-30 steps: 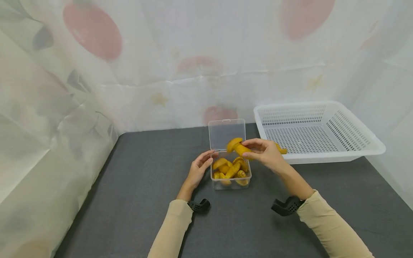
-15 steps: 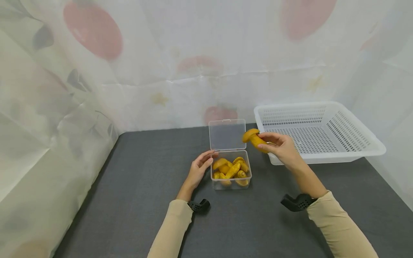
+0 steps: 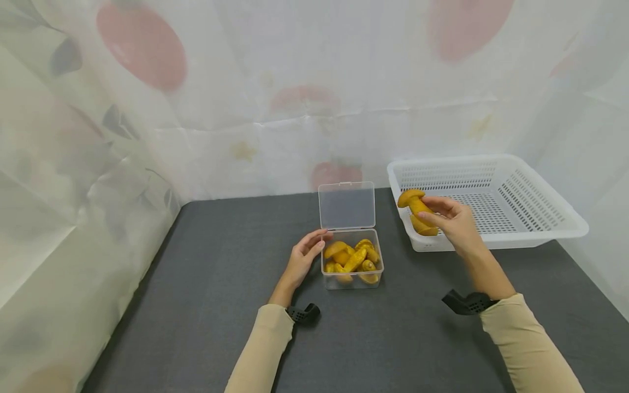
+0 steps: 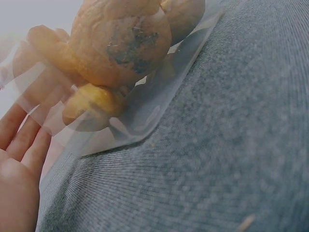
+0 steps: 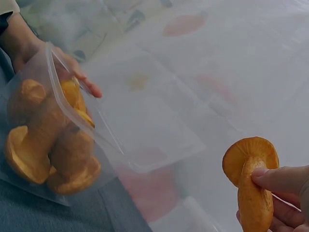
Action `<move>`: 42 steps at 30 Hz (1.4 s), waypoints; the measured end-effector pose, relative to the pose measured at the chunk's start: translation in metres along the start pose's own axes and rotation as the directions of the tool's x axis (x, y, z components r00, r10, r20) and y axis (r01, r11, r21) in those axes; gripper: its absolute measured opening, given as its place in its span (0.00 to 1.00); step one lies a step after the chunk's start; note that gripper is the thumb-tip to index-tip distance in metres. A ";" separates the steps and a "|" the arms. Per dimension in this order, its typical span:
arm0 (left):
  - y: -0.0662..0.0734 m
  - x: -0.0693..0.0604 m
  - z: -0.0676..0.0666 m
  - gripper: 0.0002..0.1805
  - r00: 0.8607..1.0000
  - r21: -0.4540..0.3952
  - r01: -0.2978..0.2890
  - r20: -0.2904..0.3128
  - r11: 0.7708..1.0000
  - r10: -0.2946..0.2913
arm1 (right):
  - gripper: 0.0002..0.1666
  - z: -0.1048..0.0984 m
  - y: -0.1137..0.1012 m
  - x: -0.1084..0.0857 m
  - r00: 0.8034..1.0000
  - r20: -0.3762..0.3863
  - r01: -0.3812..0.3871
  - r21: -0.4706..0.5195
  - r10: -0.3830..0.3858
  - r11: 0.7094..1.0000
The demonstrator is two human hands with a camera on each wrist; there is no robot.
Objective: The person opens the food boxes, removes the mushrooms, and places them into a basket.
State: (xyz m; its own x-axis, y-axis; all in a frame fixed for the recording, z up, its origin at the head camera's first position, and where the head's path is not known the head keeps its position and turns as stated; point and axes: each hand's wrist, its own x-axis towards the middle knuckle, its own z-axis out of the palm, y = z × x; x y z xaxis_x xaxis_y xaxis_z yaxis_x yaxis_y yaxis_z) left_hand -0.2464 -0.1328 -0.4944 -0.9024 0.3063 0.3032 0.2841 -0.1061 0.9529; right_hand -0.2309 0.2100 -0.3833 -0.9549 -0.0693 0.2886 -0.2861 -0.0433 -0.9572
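Observation:
My right hand pinches a yellow-brown mushroom over the near left corner of the white basket, its cap pointing left. In the right wrist view the thumb presses the stem of that mushroom, with fingers behind it. Just under it, another mushroom is at the basket corner. Fingers of my left hand touch the back left side of the clear box, which holds several mushrooms. The left wrist view shows extended fingers against the box wall.
The box's clear lid stands raised at its back edge. A dark cloth covers the table. Pale patterned sheeting hangs behind and along the left side.
My right hand has carried its mushroom from above the box rightward to the basket corner. The mushroom at that corner shows more fully now. My left hand and the box have stayed put.

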 end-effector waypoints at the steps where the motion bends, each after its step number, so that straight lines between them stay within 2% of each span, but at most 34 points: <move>1: 0.000 0.000 0.000 0.22 1.000 0.000 0.000 0.001 1.000 0.000 | 0.15 -0.002 0.001 0.000 1.000 -0.006 -0.001 -0.007 0.001 1.000; 7: 0.000 -0.001 0.000 0.22 1.000 -0.005 -0.008 0.004 1.000 0.008 | 0.13 -0.014 0.004 0.000 0.999 -0.038 -0.036 -0.124 0.031 0.992; 15: -0.002 -0.001 0.000 0.22 1.000 -0.009 -0.020 0.008 1.000 0.020 | 0.14 -0.020 0.003 -0.001 0.996 -0.069 -0.068 -0.205 0.055 0.976; 17: -0.002 -0.001 0.000 0.21 1.000 -0.008 -0.017 0.010 1.000 0.017 | 0.14 -0.022 0.001 -0.002 0.996 -0.072 -0.067 -0.269 0.050 0.961; 21: -0.002 -0.001 0.000 0.21 1.000 -0.009 -0.015 0.005 1.000 0.015 | 0.21 -0.025 -0.002 -0.003 0.997 -0.061 -0.075 -0.440 0.054 0.895; 24: -0.002 -0.001 0.000 0.21 1.000 -0.012 -0.015 0.001 1.000 0.015 | 0.25 -0.025 -0.003 -0.004 0.997 -0.051 -0.080 -0.499 0.063 0.863; 32: 0.000 0.000 0.001 0.22 1.000 -0.006 -0.003 0.009 1.000 0.003 | 0.24 -0.018 -0.004 -0.009 0.999 -0.022 -0.045 -0.466 0.039 0.884; 37: 0.001 -0.001 0.001 0.22 1.000 0.003 -0.007 0.006 1.000 0.007 | 0.21 -0.005 -0.006 -0.014 1.000 0.018 0.017 -0.425 -0.010 0.905; 42: 0.001 -0.001 0.001 0.22 1.000 -0.004 -0.027 0.011 1.000 0.027 | 0.19 0.010 -0.010 -0.020 0.998 0.065 0.038 -0.355 -0.016 0.934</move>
State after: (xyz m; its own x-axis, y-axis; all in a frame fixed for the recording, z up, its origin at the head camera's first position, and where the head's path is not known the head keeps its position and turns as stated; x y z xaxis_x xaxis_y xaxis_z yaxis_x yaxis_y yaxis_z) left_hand -0.2451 -0.1324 -0.4939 -0.8907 0.3141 0.3285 0.3068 -0.1177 0.9445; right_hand -0.2076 0.2018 -0.3790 -0.9430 -0.1329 0.3051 -0.3319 0.3103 -0.8908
